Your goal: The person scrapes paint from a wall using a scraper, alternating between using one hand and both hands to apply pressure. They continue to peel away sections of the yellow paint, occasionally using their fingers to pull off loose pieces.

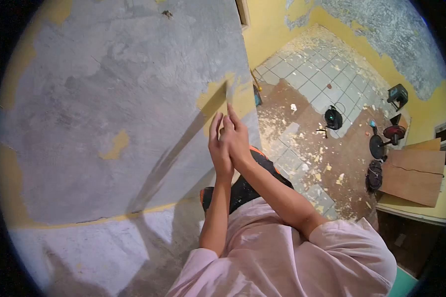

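A thin scraper-like tool (228, 93) stands out from between my hands, its far end at a yellow paint patch (212, 101) on the grey wall (109, 79). My right hand (236, 142) is closed around its lower part, one finger stretched along it. My left hand (220, 153) presses against my right hand from the left, its fingers close together. The handle is hidden by my fingers, and whether my left hand touches the tool itself is unclear. Another yellow patch (116, 145) shows on the wall to the left.
Paint flakes litter the tiled floor (309, 91) at the right. A black bag-like object (333, 118), a dark stool (397, 95) and a fan (394, 133) stand there. A wooden board (414, 173) lies on a table (411, 210) at the far right.
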`<state>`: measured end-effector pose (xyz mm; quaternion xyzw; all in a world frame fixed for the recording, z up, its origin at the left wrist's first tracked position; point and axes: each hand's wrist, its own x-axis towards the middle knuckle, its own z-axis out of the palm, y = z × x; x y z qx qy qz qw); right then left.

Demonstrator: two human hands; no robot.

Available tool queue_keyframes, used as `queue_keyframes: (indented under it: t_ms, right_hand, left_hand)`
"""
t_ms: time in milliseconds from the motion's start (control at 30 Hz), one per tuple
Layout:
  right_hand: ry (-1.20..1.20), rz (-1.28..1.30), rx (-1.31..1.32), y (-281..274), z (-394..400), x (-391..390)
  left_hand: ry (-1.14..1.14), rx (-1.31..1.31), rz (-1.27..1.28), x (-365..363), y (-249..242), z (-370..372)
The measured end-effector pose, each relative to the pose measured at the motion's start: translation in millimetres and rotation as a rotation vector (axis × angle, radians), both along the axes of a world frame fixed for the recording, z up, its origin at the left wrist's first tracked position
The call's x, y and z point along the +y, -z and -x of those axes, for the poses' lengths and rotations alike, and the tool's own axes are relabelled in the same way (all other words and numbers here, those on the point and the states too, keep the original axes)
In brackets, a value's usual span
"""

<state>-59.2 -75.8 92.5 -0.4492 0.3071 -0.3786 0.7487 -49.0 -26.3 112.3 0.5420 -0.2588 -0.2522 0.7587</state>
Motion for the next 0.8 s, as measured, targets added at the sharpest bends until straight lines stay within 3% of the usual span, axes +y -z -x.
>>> queue_keyframes:
  t_ms: [100, 233, 267, 400, 500, 567, 600, 700, 800]
  right_hand:
    - [0.052, -0.007, -0.015, -6.9, -5.1, 2.5]
    - [-0.103, 0.076, -0.015, 12.0, 8.0, 5.7]
    - [0.000, 0.299, 0.026, 20.2, 1.1, 4.3]
    - [-0.003, -0.036, -0.044, -4.3, 5.2, -5.2]
    - [-0.092, 0.111, 0.040, 9.0, 14.6, -7.9]
    - [-0.027, 0.146, -0.009, 15.6, 2.4, -15.2]
    - [0.009, 0.138, 0.046, 8.7, -1.0, -22.6]
    - [-0.010, 0.022, 0.063, 4.9, 4.6, -25.0]
    - [-0.083, 0.153, 0.104, -1.7, 19.5, -9.8]
  left_hand:
    - [0.001, -0.003, -0.015, 1.1, 6.7, -10.2]
    - [-0.033, -0.073, 0.000, 2.2, 9.3, 1.8]
    - [-0.032, -0.069, -0.003, -2.4, 11.8, -3.0]
    - [-0.004, -0.036, -0.109, -8.8, 5.1, -4.3]
    - [-0.069, -0.111, -0.111, -13.7, 13.4, 2.9]
    - [-0.064, -0.032, -0.048, -19.8, 24.3, -3.2]
    - [-0.076, -0.208, -0.129, -25.5, 35.9, -18.8]
    - [0.019, -0.116, -0.175, -32.0, 10.8, -16.2]
    - [-0.162, -0.216, -0.143, -14.7, 4.3, 11.4]
